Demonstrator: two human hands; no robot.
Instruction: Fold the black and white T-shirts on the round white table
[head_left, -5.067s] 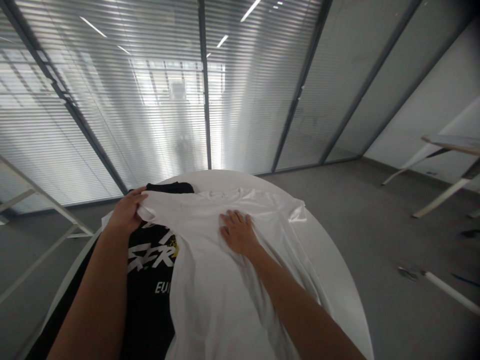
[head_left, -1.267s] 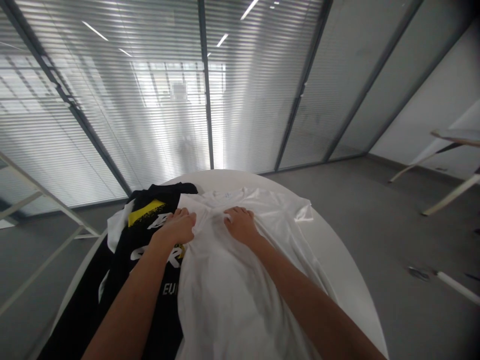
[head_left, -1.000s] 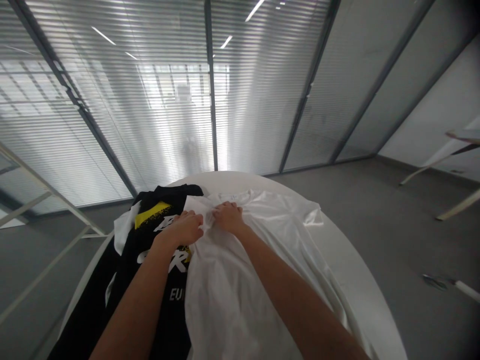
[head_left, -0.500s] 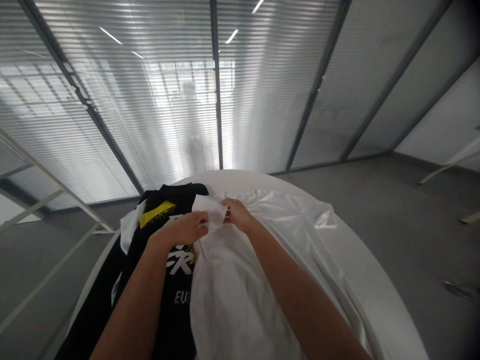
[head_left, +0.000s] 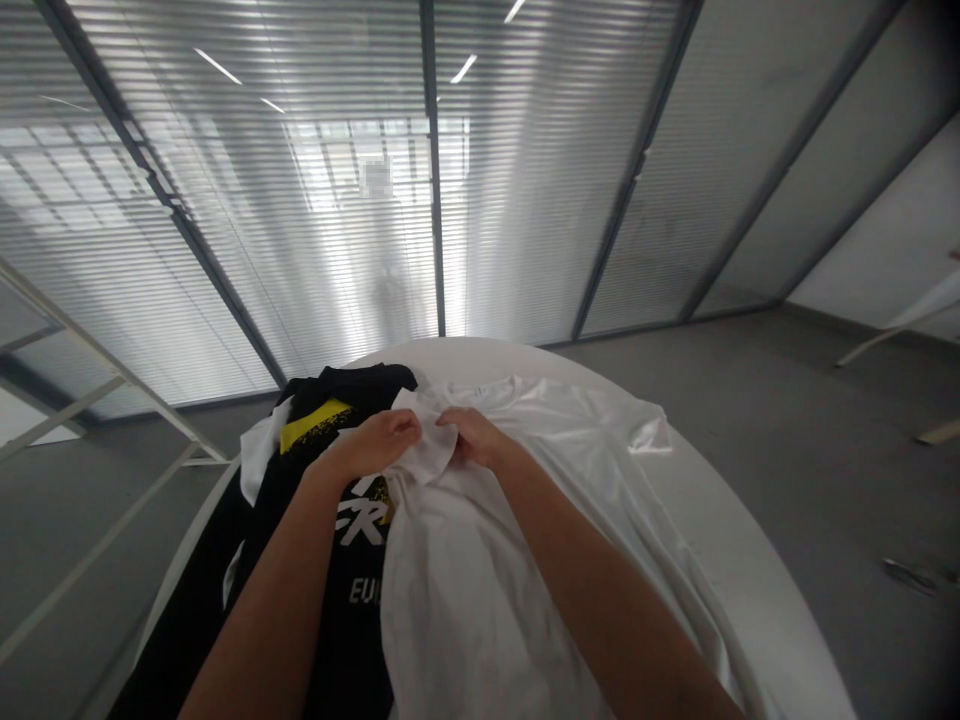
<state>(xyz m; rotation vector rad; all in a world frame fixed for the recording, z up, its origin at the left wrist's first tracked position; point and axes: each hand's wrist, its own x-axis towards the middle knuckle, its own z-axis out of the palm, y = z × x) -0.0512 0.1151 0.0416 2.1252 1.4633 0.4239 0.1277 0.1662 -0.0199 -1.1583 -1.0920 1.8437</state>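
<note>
A white T-shirt (head_left: 480,580) lies spread over a round white table (head_left: 712,530), its collar at the far end. My left hand (head_left: 379,447) pinches a folded-in piece of the white shirt, probably its left sleeve. My right hand (head_left: 471,437) grips the same fold right beside it, fingers curled. A black T-shirt (head_left: 330,440) with a yellow patch and white lettering lies to the left, partly under the white shirt and under my left forearm.
Glass partition walls with blinds (head_left: 420,200) stand behind the table. A white metal frame (head_left: 97,400) slants at the left. Grey floor surrounds the table, with table legs (head_left: 900,330) at the far right and a small object (head_left: 911,572) on the floor.
My left hand folded the white shirt's left side inward, uncovering more of the black shirt. Both hands then closed together on the white fold near the collar. The view shifted slightly right.
</note>
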